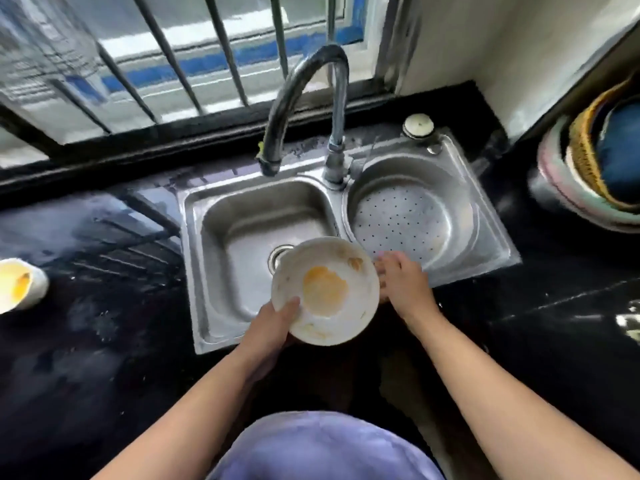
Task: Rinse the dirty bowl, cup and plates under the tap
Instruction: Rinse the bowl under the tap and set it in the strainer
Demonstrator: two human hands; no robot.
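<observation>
Grips the bowl at its 7 o'clock rim with the left hand, thumb hooked inside. Lays the right hand against the 3 o'clock rim; cannot tell whether those fingers curl. Holds the bowl over the near edge of the left basin, yellow residue inside, unrinsed. Leaves the cup at 9 o'clock dirty. Shows no water at the tap, 12 o'clock. Judges the task barely begun. Offers open room under the spout.

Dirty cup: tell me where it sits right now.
Head view, far left edge: the cup sits on the dark counter, well left of the sink, apart from the bowl.
</observation>
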